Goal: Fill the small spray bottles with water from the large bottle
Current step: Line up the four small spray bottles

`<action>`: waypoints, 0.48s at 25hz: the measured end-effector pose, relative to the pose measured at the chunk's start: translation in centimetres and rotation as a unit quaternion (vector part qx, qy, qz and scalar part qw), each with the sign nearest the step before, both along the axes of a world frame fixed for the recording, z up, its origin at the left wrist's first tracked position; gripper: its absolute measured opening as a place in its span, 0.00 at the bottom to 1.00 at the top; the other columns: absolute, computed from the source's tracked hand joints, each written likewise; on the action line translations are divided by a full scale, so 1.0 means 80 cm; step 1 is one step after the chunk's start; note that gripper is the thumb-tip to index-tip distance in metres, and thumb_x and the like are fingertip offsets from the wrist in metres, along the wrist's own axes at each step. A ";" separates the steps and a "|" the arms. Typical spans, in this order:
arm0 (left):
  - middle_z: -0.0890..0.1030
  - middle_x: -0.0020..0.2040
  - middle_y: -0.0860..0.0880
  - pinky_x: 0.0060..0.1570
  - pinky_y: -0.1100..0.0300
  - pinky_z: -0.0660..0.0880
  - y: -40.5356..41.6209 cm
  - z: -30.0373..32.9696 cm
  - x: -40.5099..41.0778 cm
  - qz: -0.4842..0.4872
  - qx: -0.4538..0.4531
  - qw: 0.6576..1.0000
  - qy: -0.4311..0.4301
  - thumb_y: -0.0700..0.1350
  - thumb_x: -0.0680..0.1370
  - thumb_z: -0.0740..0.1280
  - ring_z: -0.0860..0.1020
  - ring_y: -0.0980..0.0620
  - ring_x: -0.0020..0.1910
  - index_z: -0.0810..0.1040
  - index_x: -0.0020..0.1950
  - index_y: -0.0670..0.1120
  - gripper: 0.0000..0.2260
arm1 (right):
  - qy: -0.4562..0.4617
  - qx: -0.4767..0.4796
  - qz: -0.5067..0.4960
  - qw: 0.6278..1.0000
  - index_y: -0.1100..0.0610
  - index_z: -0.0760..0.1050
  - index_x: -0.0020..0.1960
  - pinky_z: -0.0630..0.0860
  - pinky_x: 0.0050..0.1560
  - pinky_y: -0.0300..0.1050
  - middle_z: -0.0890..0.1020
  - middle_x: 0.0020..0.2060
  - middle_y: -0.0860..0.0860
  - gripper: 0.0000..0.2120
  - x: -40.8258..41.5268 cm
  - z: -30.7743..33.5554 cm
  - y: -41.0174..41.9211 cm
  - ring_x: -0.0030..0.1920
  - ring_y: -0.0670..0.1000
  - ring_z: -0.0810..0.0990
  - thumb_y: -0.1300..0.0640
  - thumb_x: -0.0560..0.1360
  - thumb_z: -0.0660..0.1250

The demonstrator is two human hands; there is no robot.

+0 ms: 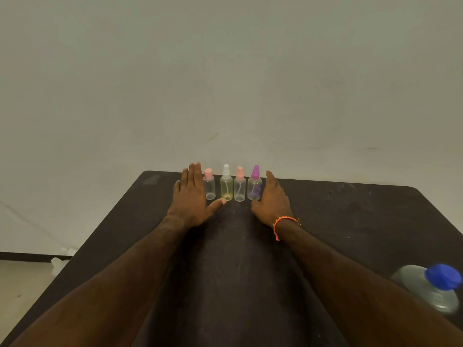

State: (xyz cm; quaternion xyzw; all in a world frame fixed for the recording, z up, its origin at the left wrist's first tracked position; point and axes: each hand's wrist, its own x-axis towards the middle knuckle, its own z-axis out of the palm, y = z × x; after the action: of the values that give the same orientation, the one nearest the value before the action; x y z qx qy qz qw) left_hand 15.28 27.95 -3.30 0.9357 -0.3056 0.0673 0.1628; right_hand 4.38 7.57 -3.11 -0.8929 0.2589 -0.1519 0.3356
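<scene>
My hands, left [189, 196] and right [273, 196], lie flat with straight fingers, holding nothing, flanking four capped spray bottles [233, 185] at the far desk [350, 216] edge. The large bottle [432, 286] stands near right, capped.

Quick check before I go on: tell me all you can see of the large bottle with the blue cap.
The large bottle stands upright at the near right corner of the dark table, seen from above and partly cut off by the frame edge. Its body looks like clear, greyish plastic, with rounded shoulders below a blue screw cap, which is on. Neither hand touches it; the right forearm passes close beside it. Its water level cannot be told from here.
</scene>
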 end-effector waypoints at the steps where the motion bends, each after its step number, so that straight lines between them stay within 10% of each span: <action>1: 0.37 0.85 0.43 0.81 0.39 0.47 -0.001 0.000 0.000 -0.008 -0.007 1.000 -0.003 0.75 0.77 0.59 0.39 0.42 0.84 0.34 0.84 0.43 0.54 | -0.010 0.010 0.002 1.000 0.53 0.50 0.81 0.69 0.72 0.59 0.66 0.76 0.54 0.44 0.004 0.002 0.002 0.72 0.60 0.69 0.56 0.74 0.72; 12: 0.55 0.85 0.44 0.77 0.35 0.57 0.002 0.005 0.012 0.019 -0.086 0.993 0.073 0.65 0.72 0.76 0.56 0.41 0.83 0.40 0.85 0.44 0.58 | -0.046 0.078 0.024 0.996 0.55 0.48 0.81 0.74 0.65 0.55 0.76 0.67 0.56 0.47 0.020 0.014 -0.001 0.62 0.57 0.78 0.59 0.72 0.74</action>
State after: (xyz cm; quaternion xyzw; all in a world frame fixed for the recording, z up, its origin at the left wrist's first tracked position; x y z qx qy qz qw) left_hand 16.26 28.12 -2.90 0.9261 -0.2684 0.0279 0.2636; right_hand 5.97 7.53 -2.02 -0.8619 0.2327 -0.1641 0.4196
